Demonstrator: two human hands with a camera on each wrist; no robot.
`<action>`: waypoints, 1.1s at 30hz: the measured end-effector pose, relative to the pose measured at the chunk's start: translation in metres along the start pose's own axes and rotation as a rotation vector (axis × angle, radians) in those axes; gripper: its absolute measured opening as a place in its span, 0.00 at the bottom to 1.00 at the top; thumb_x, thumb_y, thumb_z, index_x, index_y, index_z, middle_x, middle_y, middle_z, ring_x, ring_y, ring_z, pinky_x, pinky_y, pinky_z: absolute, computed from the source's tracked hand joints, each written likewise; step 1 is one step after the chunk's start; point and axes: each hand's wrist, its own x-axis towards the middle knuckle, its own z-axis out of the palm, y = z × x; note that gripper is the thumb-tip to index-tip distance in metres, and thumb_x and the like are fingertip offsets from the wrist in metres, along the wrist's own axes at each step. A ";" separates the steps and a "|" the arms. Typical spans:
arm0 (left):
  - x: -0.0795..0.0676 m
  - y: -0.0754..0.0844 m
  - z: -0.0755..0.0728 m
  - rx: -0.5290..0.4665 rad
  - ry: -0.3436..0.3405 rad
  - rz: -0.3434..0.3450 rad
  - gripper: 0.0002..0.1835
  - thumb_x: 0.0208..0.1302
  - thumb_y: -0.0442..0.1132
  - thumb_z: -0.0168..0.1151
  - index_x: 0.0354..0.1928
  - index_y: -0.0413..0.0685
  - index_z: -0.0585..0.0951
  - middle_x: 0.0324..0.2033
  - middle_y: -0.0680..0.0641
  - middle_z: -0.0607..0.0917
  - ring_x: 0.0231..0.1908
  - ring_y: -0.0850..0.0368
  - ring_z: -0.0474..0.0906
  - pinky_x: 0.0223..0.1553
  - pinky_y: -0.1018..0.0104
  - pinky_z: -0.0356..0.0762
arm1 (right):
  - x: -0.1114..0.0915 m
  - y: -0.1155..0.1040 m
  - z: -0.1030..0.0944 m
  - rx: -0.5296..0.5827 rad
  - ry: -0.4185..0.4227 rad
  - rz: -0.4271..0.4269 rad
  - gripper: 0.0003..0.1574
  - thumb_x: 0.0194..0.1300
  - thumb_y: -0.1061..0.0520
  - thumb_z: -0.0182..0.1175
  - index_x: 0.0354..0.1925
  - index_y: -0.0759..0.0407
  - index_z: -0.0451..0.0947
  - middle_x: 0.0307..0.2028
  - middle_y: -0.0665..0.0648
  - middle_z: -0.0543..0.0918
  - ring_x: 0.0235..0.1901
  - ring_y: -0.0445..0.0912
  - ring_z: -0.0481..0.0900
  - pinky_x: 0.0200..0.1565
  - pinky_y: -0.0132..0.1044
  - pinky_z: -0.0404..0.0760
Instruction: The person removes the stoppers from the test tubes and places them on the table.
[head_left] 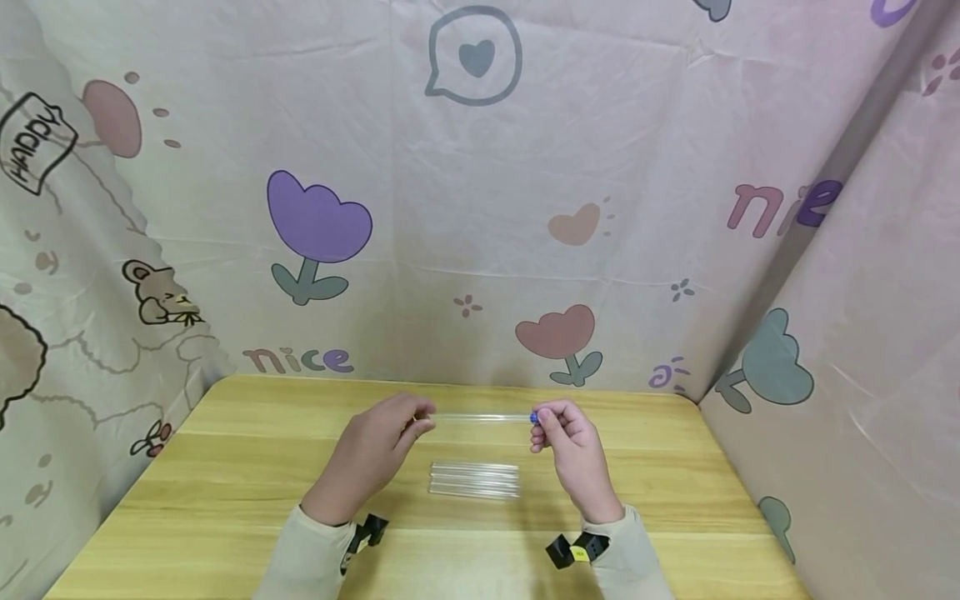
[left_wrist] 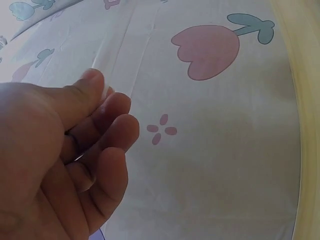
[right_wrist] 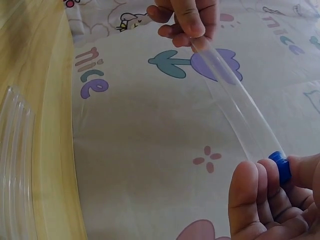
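A clear plastic tube (head_left: 483,417) is held level above the table between both hands. My left hand (head_left: 375,446) pinches its left end between thumb and fingertips. At the right end sits a blue cap (right_wrist: 281,167), which my right hand (head_left: 573,450) pinches between thumb and curled fingers. In the right wrist view the tube runs slantwise from the cap up to the left fingers (right_wrist: 187,22). In the left wrist view the left hand (left_wrist: 75,145) covers most of the tube end. Several more clear tubes (head_left: 474,481) lie side by side on the table just below.
The wooden table (head_left: 247,467) reaches back to a printed cloth (head_left: 420,208) hanging behind it, with more cloth at both sides. Black wrist cameras (head_left: 577,550) sit at the cuffs of both light sleeves.
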 end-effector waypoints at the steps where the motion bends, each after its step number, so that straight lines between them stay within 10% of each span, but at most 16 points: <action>1: 0.000 0.000 0.000 -0.001 -0.002 -0.002 0.06 0.72 0.41 0.67 0.47 0.51 0.84 0.36 0.59 0.83 0.31 0.66 0.74 0.34 0.68 0.79 | 0.000 0.000 0.000 0.000 0.000 -0.001 0.19 0.81 0.58 0.53 0.52 0.78 0.72 0.36 0.63 0.78 0.33 0.43 0.80 0.37 0.33 0.85; 22: -0.001 0.000 0.003 -0.056 -0.048 0.007 0.11 0.81 0.46 0.53 0.38 0.54 0.78 0.26 0.63 0.70 0.28 0.67 0.68 0.32 0.69 0.75 | -0.001 -0.002 -0.002 -0.008 0.030 -0.065 0.12 0.80 0.60 0.54 0.50 0.71 0.76 0.40 0.67 0.79 0.37 0.48 0.81 0.40 0.34 0.85; 33: -0.001 0.002 -0.001 -0.045 0.031 -0.006 0.08 0.70 0.42 0.70 0.48 0.53 0.85 0.38 0.60 0.84 0.36 0.68 0.79 0.36 0.68 0.81 | -0.002 -0.004 -0.005 -0.016 0.034 0.017 0.11 0.78 0.63 0.56 0.50 0.72 0.76 0.34 0.66 0.79 0.29 0.46 0.81 0.33 0.35 0.86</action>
